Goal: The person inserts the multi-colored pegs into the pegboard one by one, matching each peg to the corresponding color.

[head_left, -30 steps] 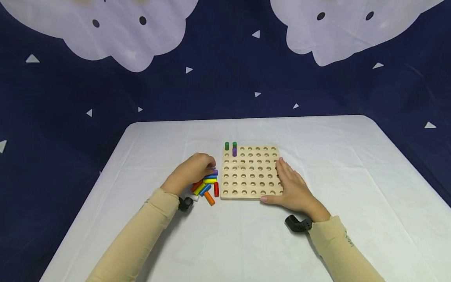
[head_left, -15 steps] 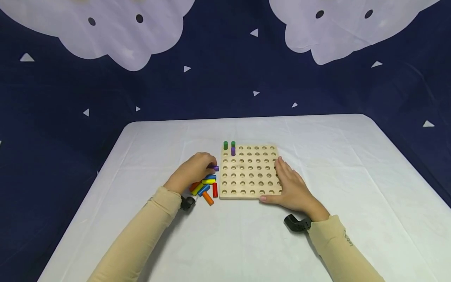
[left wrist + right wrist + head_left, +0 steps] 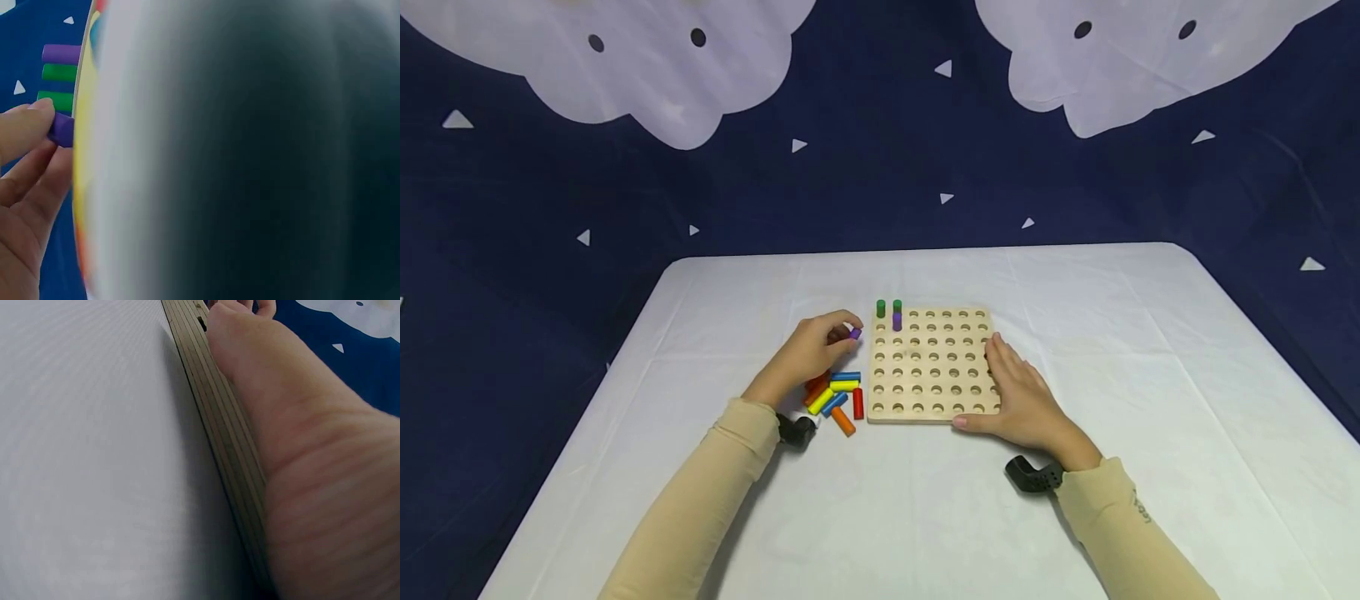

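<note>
Purple peg (image 3: 855, 333) sits just left of the pegboard (image 3: 925, 349) in our head view, pinched in our left hand (image 3: 812, 346); our right hand (image 3: 1028, 408) rests against the board's right side, thumb spread from fingers. On our left wrist's view, thumb and fingertips clamp the peg near standing green pegs (image 3: 59, 72). On our right wrist's, the thumb lies along the board's edge.
</note>
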Tool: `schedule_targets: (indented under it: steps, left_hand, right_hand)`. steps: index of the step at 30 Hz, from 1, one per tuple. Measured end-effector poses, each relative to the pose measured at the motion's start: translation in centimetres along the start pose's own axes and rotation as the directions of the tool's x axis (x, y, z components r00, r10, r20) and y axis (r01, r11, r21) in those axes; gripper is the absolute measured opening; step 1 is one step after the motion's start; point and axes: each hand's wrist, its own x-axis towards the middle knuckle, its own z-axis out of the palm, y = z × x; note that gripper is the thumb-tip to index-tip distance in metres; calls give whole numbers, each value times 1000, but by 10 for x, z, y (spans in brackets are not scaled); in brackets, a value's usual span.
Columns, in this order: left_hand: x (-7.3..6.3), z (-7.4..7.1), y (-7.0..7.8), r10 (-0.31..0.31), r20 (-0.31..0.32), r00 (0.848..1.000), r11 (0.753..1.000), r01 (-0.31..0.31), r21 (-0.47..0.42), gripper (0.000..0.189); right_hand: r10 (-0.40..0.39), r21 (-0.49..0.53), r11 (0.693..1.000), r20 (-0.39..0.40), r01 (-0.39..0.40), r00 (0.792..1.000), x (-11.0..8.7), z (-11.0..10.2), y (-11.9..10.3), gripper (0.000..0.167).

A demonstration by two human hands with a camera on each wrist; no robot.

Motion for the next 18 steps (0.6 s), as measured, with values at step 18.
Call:
schedule_targets:
  steps: [18]
  left_hand:
    - [31, 11, 11, -33, -192, 981, 972, -14, -235, 35]
  right_hand:
    - [25, -4, 1000, 19, -25, 1000, 0, -1, 0, 137]
